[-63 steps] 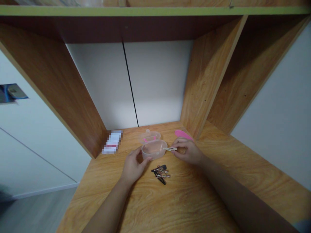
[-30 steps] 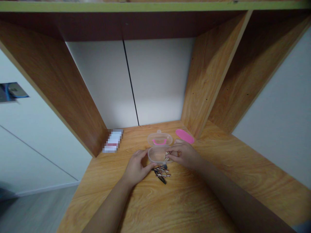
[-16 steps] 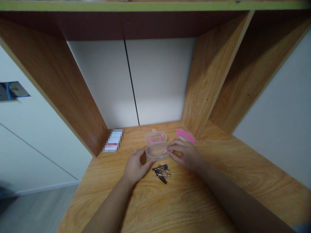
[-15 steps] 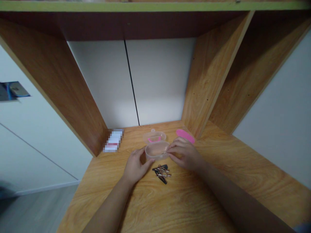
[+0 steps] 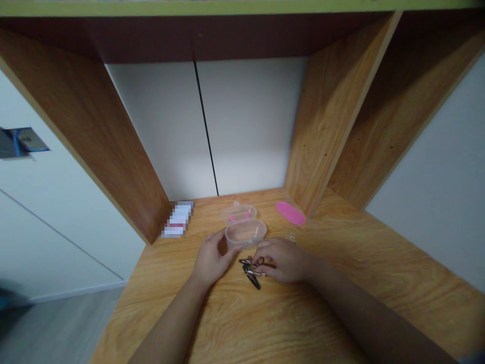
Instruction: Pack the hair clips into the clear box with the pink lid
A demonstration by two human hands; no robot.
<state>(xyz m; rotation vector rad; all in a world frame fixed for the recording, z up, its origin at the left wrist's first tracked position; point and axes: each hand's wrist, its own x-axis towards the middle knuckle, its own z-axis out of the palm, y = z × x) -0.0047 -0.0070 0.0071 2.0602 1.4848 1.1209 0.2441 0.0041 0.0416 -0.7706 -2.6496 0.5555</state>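
Observation:
A small clear plastic box (image 5: 246,232) stands open on the wooden desk (image 5: 341,303), its lid (image 5: 238,213) with a pink clasp tipped back. My left hand (image 5: 210,260) curls against the box's left side, thumb and fingers on its wall. Just in front of the box lies a small pile of hair clips (image 5: 250,270), dark and metallic. My right hand (image 5: 282,259) rests over the right part of that pile with fingertips pinched on a clip.
A pink oval object (image 5: 290,213) lies at the back right by the wooden partition (image 5: 322,131). A small white packet (image 5: 177,219) sits at the back left against the slanted side panel. A shelf runs overhead.
My right hand has left the box's right rim and come down toward me onto the pile of clips. My left hand and the box have stayed put.

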